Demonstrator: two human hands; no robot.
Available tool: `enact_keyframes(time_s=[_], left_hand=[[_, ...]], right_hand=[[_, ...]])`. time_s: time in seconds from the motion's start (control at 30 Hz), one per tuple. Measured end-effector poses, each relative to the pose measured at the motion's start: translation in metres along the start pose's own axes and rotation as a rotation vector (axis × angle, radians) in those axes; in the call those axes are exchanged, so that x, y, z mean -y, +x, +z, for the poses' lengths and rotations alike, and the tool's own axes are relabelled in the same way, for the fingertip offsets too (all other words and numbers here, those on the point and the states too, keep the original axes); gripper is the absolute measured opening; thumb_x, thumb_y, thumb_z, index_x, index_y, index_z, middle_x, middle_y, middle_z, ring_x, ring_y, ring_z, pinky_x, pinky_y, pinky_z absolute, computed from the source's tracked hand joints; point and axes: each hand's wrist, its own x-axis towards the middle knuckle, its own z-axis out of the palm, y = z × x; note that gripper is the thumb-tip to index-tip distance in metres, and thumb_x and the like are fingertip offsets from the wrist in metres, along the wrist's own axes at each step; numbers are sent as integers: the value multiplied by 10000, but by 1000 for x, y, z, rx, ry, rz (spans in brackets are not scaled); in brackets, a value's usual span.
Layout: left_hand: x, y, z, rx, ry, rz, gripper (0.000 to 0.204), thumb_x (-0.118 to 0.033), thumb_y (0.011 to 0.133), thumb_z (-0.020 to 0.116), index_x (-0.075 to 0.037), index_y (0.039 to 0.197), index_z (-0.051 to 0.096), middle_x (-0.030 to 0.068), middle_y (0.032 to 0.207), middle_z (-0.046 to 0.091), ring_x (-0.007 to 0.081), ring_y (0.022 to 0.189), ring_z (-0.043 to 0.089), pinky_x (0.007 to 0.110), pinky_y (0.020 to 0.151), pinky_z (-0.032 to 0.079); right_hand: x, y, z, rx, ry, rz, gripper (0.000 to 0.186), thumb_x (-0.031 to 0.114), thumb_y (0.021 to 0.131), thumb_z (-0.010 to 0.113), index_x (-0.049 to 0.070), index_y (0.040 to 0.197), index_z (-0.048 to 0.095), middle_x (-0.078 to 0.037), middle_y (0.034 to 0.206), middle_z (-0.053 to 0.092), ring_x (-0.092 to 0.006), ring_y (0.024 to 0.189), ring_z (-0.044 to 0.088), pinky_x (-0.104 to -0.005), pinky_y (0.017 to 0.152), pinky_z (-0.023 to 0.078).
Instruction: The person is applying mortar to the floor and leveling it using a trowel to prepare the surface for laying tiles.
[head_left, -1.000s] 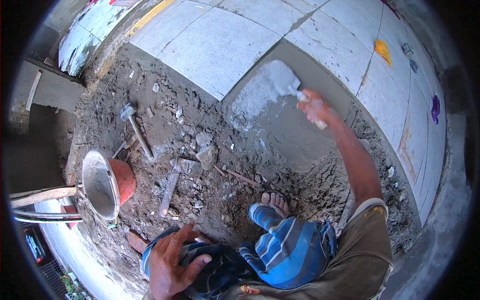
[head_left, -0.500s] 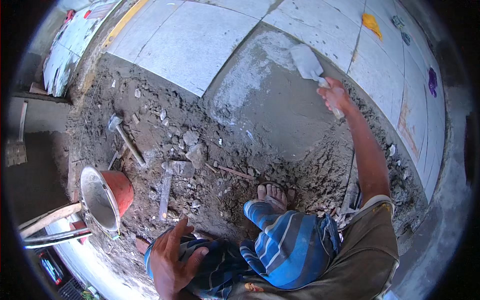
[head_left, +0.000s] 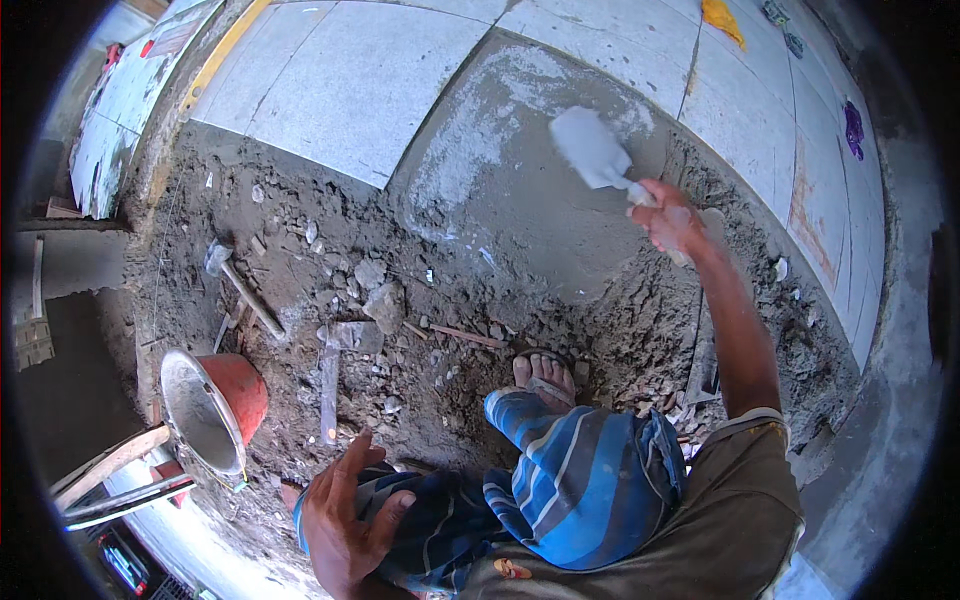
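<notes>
My right hand [head_left: 670,220] is wrapped round the handle of a trowel [head_left: 590,150]. The trowel's flat blade, a little smeared by motion, is over a patch of wet grey mortar [head_left: 560,225] beside the laid tiles. Pale powdery streaks [head_left: 470,140] lie on the mortar's far left part. My left hand [head_left: 350,515] rests over my left knee with its fingers apart and nothing in it. Large white floor tiles [head_left: 345,80] border the mortar at the far left and the right.
On the rough soil at left lie a hammer [head_left: 245,290] and a flat metal tool [head_left: 330,390], with stones around them. A red bucket [head_left: 238,395] stands tipped toward me at the left. A yellow level [head_left: 225,55] lies along the far left edge. A yellow cloth [head_left: 723,22] is on the tiles.
The trowel in my right hand has moved left and slightly nearer over the mortar. Fewer pale streaks show near its former spot. My left hand stays on the knee.
</notes>
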Motion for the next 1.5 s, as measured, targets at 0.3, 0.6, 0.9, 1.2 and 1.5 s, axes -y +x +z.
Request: enact_keyframes(time_s=[0.3, 0.6, 0.9, 1.2, 1.5], left_hand=[[4, -4, -4, -5, -46, 9, 648, -257, 910, 775, -33, 1474, 548, 215, 1188, 730, 388, 1045, 723, 457, 908, 572], [12, 4, -5, 50, -128, 15, 627, -236, 917, 760, -11, 1464, 553, 234, 1202, 721, 373, 1040, 727, 448, 930, 566], [12, 7, -6, 80, -158, 29, 619, -186, 913, 764, -12, 1467, 548, 227, 1203, 717, 372, 1043, 722, 438, 920, 570], [4, 5, -5, 49, -116, -28, 636, -155, 892, 766, -17, 1471, 543, 227, 1205, 716, 375, 1042, 722, 444, 921, 574], [4, 8, -4, 28, -164, -47, 623, -197, 906, 757, -7, 1462, 551, 223, 1188, 721, 369, 1040, 721, 446, 932, 564]], right_hand=[[24, -20, 31, -58, 188, -34, 440, 136, 983, 679, 29, 1378, 516, -8, 724, 527, -91, 475, 471, -298, 408, 395], [-39, -75, 38, -70, 217, 67, 441, 151, 952, 719, 45, 1349, 559, -25, 798, 585, -105, 556, 539, -292, 468, 432], [-40, -32, -5, -180, 251, 67, 463, 106, 938, 693, 40, 1375, 560, -22, 713, 559, -141, 494, 509, -332, 437, 420], [58, 101, 30, -35, 234, -65, 343, 144, 934, 691, 23, 1241, 598, -51, 724, 600, -150, 549, 581, -338, 475, 480], [69, 19, 78, 336, -132, -100, 392, 149, 953, 681, 12, 1305, 575, -63, 850, 643, -136, 572, 592, -317, 482, 496]])
